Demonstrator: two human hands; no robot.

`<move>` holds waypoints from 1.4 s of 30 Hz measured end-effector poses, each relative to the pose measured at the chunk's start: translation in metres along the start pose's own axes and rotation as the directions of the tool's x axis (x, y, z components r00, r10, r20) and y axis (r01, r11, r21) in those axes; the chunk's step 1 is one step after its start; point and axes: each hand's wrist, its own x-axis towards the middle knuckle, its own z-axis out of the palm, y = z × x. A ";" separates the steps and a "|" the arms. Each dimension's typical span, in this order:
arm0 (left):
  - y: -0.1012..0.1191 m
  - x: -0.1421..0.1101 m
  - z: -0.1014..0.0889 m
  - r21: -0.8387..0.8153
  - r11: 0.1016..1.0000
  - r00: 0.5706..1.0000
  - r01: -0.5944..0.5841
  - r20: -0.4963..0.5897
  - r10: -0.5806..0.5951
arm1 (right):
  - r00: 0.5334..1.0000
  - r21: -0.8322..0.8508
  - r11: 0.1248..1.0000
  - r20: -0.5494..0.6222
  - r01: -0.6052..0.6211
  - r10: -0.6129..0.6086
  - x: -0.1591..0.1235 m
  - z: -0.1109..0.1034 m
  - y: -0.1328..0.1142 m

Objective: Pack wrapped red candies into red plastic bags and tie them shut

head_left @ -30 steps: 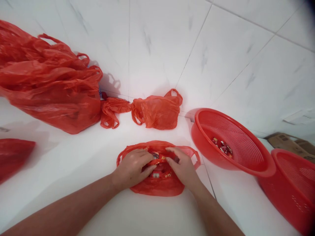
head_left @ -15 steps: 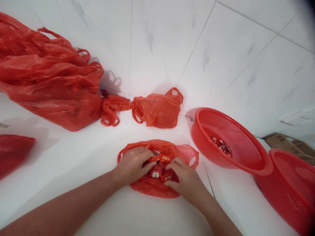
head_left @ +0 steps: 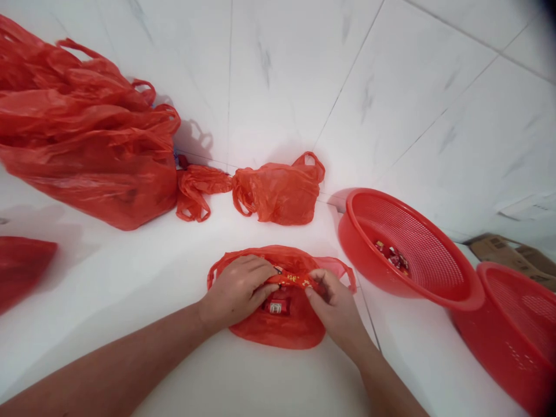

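An opened red plastic bag (head_left: 278,339) lies in front of me, with small red wrapped packets (head_left: 278,307) inside; one shows a white printed label. Above its opening, a red packet strip with gold lettering (head_left: 293,280) stretches between my hands. My left hand (head_left: 237,292) is closed, thumb and fingers pinching the strip's left end. At its right end my right hand (head_left: 335,301) is also closed, thumb and index finger gripping it. Part of the strip is hidden under my fingers.
A red colander (head_left: 412,243) with several small packets stands to the right, another red basket (head_left: 499,330) beside it. Flattened cardboard (head_left: 512,258) lies behind. Along the tiled wall sit a small red bag (head_left: 278,194), a crumpled one (head_left: 195,188) and a large pile of red bags (head_left: 95,150).
My right hand has risen from the packets low in the bag to the strip's right end and grips it. The left hand stays nearly in place.
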 end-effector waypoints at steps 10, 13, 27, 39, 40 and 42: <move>0.017 0.009 0.010 0.135 0.982 0.983 -0.134 0.143 0.114 | 0.994 0.111 0.993 -0.102 0.038 -0.026 0.000 -0.001 -0.003; 0.016 0.009 0.011 0.206 0.969 0.983 -0.136 0.148 0.107 | 0.991 0.115 0.991 -0.127 0.062 -0.047 -0.001 0.000 -0.004; -0.025 0.007 -0.011 0.366 0.928 0.977 0.068 0.165 -0.137 | 0.965 -0.154 0.954 0.099 0.256 -0.243 -0.006 0.010 0.007; -0.027 0.008 -0.006 0.414 0.905 0.967 0.093 0.178 -0.181 | 0.952 -0.179 0.935 0.058 0.306 -0.300 -0.004 0.010 0.007; -0.027 0.008 -0.006 0.430 0.899 0.966 0.086 0.183 -0.181 | 0.953 -0.170 0.938 0.050 0.303 -0.299 -0.005 0.009 0.006; -0.026 0.008 -0.006 0.430 0.900 0.967 0.077 0.186 -0.172 | 0.955 -0.154 0.942 0.051 0.297 -0.292 -0.006 0.008 0.005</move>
